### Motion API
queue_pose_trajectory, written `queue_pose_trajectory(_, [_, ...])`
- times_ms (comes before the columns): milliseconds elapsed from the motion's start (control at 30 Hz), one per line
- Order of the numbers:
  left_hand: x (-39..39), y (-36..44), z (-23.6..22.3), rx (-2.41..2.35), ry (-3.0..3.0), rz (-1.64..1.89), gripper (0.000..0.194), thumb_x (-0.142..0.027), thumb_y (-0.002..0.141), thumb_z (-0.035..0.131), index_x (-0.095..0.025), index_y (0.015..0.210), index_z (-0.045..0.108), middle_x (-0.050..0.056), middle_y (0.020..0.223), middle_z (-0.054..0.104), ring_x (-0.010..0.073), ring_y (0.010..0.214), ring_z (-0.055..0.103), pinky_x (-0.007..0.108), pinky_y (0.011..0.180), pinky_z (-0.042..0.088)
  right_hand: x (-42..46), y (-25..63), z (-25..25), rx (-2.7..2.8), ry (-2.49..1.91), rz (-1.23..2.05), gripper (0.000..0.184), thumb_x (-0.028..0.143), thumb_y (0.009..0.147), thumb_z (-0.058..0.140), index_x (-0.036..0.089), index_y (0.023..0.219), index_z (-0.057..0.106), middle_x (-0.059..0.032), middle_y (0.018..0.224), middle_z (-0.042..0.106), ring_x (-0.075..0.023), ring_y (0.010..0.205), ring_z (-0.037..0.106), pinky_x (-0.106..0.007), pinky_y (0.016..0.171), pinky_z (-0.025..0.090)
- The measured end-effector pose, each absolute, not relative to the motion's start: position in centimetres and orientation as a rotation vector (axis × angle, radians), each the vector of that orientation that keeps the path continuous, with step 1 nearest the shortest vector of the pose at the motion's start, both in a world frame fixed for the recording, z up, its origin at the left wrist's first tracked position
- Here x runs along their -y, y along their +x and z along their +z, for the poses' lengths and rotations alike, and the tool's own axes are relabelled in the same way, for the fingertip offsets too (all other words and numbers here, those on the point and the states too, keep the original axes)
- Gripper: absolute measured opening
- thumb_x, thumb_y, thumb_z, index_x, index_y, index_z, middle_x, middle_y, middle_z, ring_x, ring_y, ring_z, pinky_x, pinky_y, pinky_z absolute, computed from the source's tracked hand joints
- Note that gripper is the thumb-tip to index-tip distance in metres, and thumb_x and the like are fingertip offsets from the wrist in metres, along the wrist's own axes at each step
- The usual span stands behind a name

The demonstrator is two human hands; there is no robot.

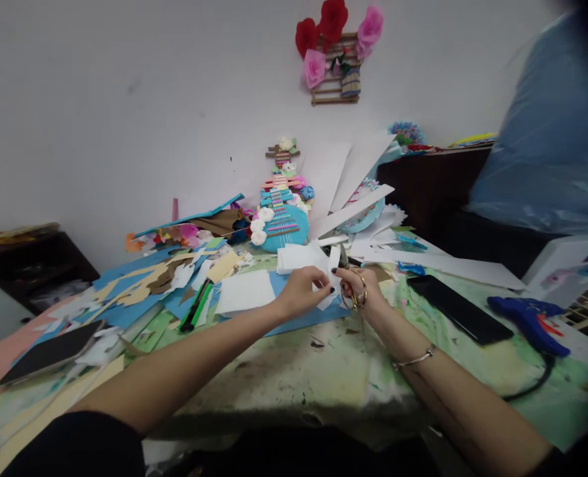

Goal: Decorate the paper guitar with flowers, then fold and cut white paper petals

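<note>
My right hand is closed around the handles of a pair of scissors, whose loops show at the fingers. The scissor blades point away from me, partly hidden by paper. A small white piece of paper stands between my hands, close to the right thumb. My left hand is curled with thumb and fingertips together at the edge of this paper. Behind the left fingers lies a folded white sheet. Another white sheet rests to the left on blue paper.
A green-and-black cutter lies left of the hands, by paper scraps. To the right are a black phone and a blue glue gun with its cord. A turquoise round decoration leans at the wall.
</note>
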State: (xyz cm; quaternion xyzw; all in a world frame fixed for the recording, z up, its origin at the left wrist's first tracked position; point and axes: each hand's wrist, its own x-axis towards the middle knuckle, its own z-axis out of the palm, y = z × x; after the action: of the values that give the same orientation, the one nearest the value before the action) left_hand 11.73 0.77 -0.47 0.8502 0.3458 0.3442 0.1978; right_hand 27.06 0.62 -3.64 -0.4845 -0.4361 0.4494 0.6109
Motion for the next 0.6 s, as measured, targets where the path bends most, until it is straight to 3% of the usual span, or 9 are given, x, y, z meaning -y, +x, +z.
queue_pose_trajectory(167, [0.0,11.6,0.1,-0.97,2.351,1.071,0.015,-0.028,0.075,0.06,-0.016,0.068,0.062,0.004,0.072,0.064,0.0156,0.07,0.057,0.027,0.069,0.043,0.5,27.1,-2.6,0.965,-1.046,1.032,0.035,0.032,0.057,0.064,0.02,0.041,0.036,0.005,0.034,0.035,-0.0055,0.032,0.032,-0.02,0.033,0.025])
queue_pose_trajectory(267, [-1.0,10.8,0.9,-1.125,2.193,1.319,0.025,-0.038,0.072,0.063,-0.015,0.08,0.06,0.008,0.09,0.063,0.0217,0.091,0.055,0.034,0.081,0.042,1.7,26.7,-1.5,1.038,-0.926,1.209,0.034,0.033,0.058,0.066,0.019,0.044,0.038,0.0061,0.036,0.035,-0.0047,0.032,0.029,-0.02,0.033,0.024])
queue_pose_trajectory(333, [-1.7,10.2,1.2,-1.033,2.003,1.268,0.038,-0.043,0.067,0.066,-0.015,0.092,0.059,0.01,0.1,0.062,0.0239,0.098,0.054,0.035,0.083,0.042,2.4,26.4,-1.1,1.102,-0.846,1.347,0.027,0.031,0.056,0.068,0.018,0.05,0.046,0.0069,0.037,0.037,-0.0043,0.032,0.029,-0.019,0.033,0.023])
queue_pose_trajectory(400, [-2.2,9.7,1.3,-0.821,1.833,1.037,0.041,-0.043,0.065,0.067,-0.014,0.094,0.06,0.009,0.095,0.064,0.0228,0.093,0.057,0.032,0.078,0.044,2.7,26.1,-1.0,1.169,-0.842,1.414,0.023,0.029,0.055,0.07,0.017,0.054,0.05,0.0075,0.036,0.037,-0.004,0.031,0.027,-0.019,0.033,0.021])
queue_pose_trajectory(467, [-2.4,9.3,1.2,-0.703,1.703,0.799,0.035,-0.04,0.062,0.07,-0.013,0.083,0.064,0.006,0.079,0.065,0.0192,0.075,0.06,0.028,0.067,0.044,2.8,25.9,-1.2,1.226,-0.891,1.411,0.024,0.029,0.054,0.071,0.016,0.054,0.051,0.0075,0.035,0.036,-0.0038,0.031,0.027,-0.019,0.033,0.018])
queue_pose_trajectory(600, [-2.4,8.4,0.6,-0.761,1.57,0.696,0.028,-0.035,0.054,0.076,-0.011,0.062,0.062,0.001,0.057,0.058,0.011,0.049,0.051,0.022,0.048,0.034,2.5,25.9,-1.8,1.289,-0.981,1.38,0.025,0.034,0.057,0.072,0.015,0.06,0.057,0.0059,0.038,0.041,-0.005,0.033,0.031,-0.02,0.034,0.019])
